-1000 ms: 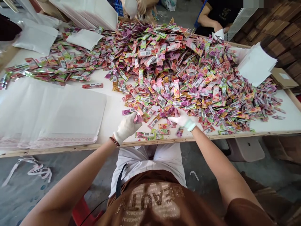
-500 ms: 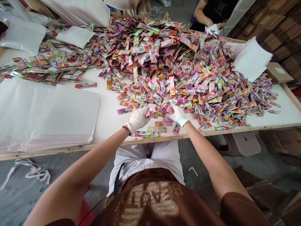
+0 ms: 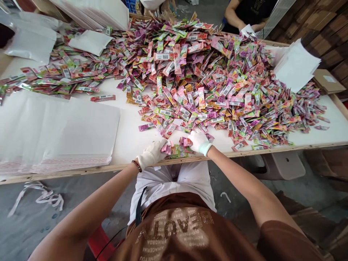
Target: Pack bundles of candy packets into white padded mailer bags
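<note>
My left hand [image 3: 152, 153], in a white glove, is closed on a few pink and purple stick sachets [image 3: 166, 148] near the table's front edge. To its right, my right hand [image 3: 199, 141], gloved too, has its fingers closed on red and purple stick sachets [image 3: 185, 141]. Green stick sachets [image 3: 179, 151] lie on the table between and below the two hands. Just beyond them spreads a large heap of mixed stick sachets [image 3: 190, 72], pink, purple, green and orange. The fingertips are partly hidden by the sachets.
A stack of white mailer envelopes [image 3: 81, 127] lies on the left, with more white envelopes [image 3: 95, 14] behind. At the right, white sheets or envelopes [image 3: 297, 65] rest on the heap near a cardboard box [image 3: 328, 80]. Across the table a person [image 3: 244, 16] holds something white.
Both hands have drawn back from the heap toward the table's front edge, the left also shifting left. Sachets moved with them, and the green ones are now gathered between the hands.
</note>
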`<state>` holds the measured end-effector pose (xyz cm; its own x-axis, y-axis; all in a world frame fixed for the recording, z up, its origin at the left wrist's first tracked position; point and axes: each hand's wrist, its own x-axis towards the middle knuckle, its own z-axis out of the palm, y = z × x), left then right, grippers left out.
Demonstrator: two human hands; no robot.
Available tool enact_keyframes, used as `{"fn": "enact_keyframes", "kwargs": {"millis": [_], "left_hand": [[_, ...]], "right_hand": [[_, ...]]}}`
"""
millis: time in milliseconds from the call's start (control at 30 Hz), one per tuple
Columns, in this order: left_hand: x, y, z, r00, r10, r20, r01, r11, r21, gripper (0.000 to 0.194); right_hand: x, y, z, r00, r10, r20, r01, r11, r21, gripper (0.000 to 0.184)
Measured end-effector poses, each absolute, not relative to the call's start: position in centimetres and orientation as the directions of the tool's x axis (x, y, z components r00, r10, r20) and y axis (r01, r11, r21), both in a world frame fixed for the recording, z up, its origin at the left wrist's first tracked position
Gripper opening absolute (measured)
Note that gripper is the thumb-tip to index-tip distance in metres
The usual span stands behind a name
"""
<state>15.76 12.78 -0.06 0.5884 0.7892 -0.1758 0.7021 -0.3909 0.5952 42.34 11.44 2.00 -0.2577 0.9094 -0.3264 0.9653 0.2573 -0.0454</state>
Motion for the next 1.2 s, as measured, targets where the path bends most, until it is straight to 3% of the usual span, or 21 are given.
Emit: {"fn": "enact_keyframes", "kwargs": {"millis": [67,133,200,300,400,467,633,733,867,933,1033,1100,1200], "left_hand": [[14.9,13.0,0.5,0.501,0.856,-0.127,0.591,-0.231,0.773,0.031],[14.3,13.1,1.1,0.440,0.887,-0.138,0.431,-0.074,0.899,0.032],[14.4,13.0,1.3,0.432,0.893,-0.126,0.334,-0.029,0.942,0.033],[15.4,12.7,1.0,0.527,0.846,-0.082,0.443,-0.192,0.876,0.028],[16.2,12.3,0.5,0.616,0.767,-0.179,0.644,-0.360,0.674,0.019],[16.0,12.3,0.5,0.594,0.784,-0.179,0.681,-0.372,0.631,0.018],[14.9,12.9,1.3,0.402,0.909,-0.107,0.412,-0.075,0.908,0.030],[15.2,12.9,1.3,0.415,0.903,-0.114,0.367,-0.051,0.929,0.034],[16.0,12.2,0.8,0.553,0.812,-0.188,0.643,-0.273,0.715,0.035],[16.1,12.1,0.8,0.527,0.825,-0.202,0.699,-0.286,0.656,0.031],[16.0,12.4,1.6,0.441,0.887,-0.136,0.561,-0.154,0.814,0.032],[16.2,12.5,2.4,0.401,0.897,-0.188,0.399,0.013,0.917,0.038],[16.8,12.0,3.3,0.429,0.875,-0.223,0.235,0.130,0.963,0.043]], "right_hand": [[42.8,10.8,2.7,-0.279,0.947,-0.159,0.950,0.249,-0.186,0.024],[43.0,10.2,3.6,-0.201,0.980,0.011,0.891,0.187,-0.415,0.022],[42.7,9.7,4.2,-0.076,0.994,0.080,0.769,0.110,-0.630,0.018],[41.9,9.5,4.6,0.027,0.998,0.055,0.602,0.028,-0.798,0.018],[41.4,9.6,4.4,0.082,0.996,-0.019,0.507,-0.058,-0.860,0.022],[41.4,9.4,4.1,0.129,0.988,-0.082,0.447,-0.131,-0.885,0.024],[39.9,9.0,2.9,0.261,0.943,-0.207,0.182,-0.259,-0.949,0.029],[38.0,9.5,1.9,0.274,0.937,-0.216,0.060,-0.241,-0.969,0.032],[37.1,10.1,1.6,0.260,0.943,-0.205,0.038,-0.223,-0.974,0.033],[37.6,9.9,1.8,0.265,0.940,-0.214,0.044,-0.233,-0.972,0.032],[38.3,9.3,1.9,0.300,0.928,-0.219,0.024,-0.237,-0.971,0.030],[38.0,9.1,1.7,0.310,0.926,-0.217,-0.004,-0.227,-0.974,0.031],[35.8,9.3,1.1,0.091,0.980,-0.175,-0.017,-0.174,-0.985,0.036]]}}
